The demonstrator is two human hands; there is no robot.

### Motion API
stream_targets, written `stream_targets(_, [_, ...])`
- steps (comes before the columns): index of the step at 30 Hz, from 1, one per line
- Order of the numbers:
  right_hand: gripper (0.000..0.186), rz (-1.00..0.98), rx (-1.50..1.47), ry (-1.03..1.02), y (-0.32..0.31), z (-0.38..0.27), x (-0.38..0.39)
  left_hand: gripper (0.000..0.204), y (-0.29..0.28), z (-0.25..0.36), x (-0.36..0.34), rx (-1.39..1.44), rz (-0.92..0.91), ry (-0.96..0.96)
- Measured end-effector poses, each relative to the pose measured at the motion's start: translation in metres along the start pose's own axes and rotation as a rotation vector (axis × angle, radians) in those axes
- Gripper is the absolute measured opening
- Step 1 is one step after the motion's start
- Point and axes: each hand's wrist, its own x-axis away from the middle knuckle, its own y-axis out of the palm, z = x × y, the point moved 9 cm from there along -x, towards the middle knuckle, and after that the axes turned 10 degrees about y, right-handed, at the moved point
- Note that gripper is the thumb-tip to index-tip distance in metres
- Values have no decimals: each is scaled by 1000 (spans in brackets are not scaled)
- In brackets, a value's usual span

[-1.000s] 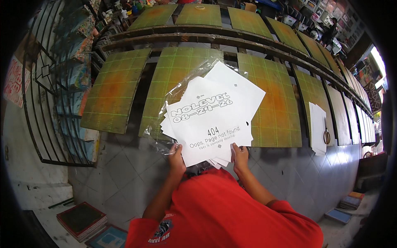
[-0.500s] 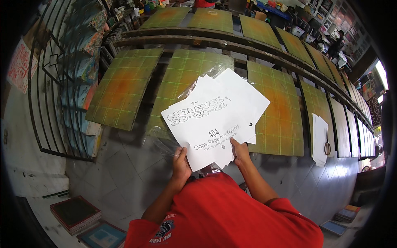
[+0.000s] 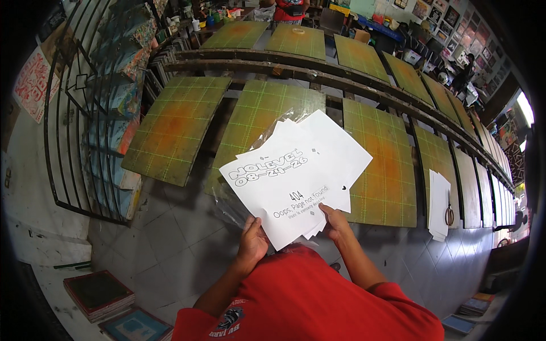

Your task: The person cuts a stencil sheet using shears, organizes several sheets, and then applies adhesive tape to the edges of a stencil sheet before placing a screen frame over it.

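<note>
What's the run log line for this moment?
left hand: holds sheets | right hand: holds sheets | behind: green boards

A: Where are the arms?

B: Both bare forearms rise from the lower edge, out of red short sleeves, and converge toward the middle of the view, elbows bent.

A: The left hand?

B: The left hand (image 3: 252, 243) is raised in front of the chest, back of the hand toward the camera, fingers curled forward in a closed grip, thumb tucked out of sight.

A: And the right?

B: The right hand (image 3: 335, 221) sits a little higher and just beside the left, wrist bent slightly inward, thumb pointing up-left, pinched against the fingers in a closed grip. The two hands are near each other but apart.
</note>
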Motion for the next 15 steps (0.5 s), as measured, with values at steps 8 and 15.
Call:
stream_targets(8, [33, 88, 410, -485, 41, -82, 23, 45, 24, 25, -23, 59, 1, 26])
stream_targets(15, [20, -133, 640, -836, 175, -248, 80, 60, 174, 123, -88, -34, -365, 314])
